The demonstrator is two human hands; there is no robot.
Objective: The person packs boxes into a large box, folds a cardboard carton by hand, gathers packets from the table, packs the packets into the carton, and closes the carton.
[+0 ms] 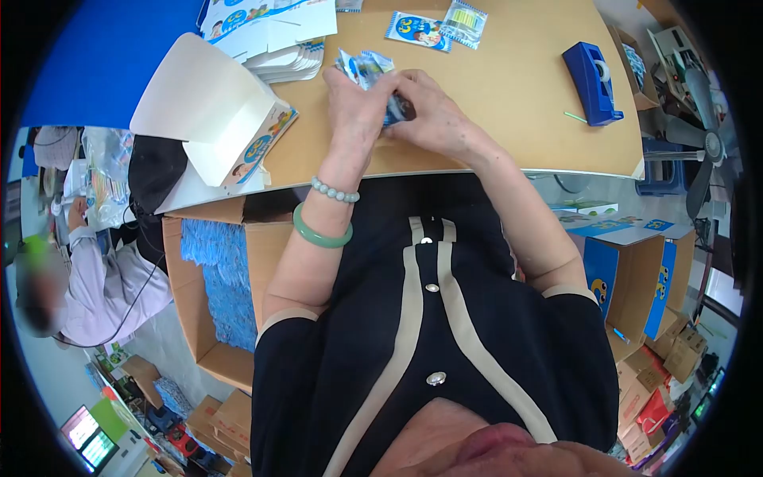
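Observation:
Over the table near its front edge, my left hand (355, 107) and my right hand (435, 115) hold small blue-and-white printed packets (367, 67) between them. Fingers of both hands are closed round the packets, and part of them is hidden. Beyond the hands lie a blue-and-white packet (419, 31) and a clear packet (464, 24), touching each other. An open white carton (208, 103) with a printed blue side stands left of my left hand. Behind it is a stack of flat cartons (290, 60).
A blue tape dispenser (593, 83) stands at the table's right, beside a small green strip (575, 117). Below the table edge, a cardboard box (188, 318) holds blue packets (226, 278). Another open box (636, 270) is at right. A person (111, 278) sits at left.

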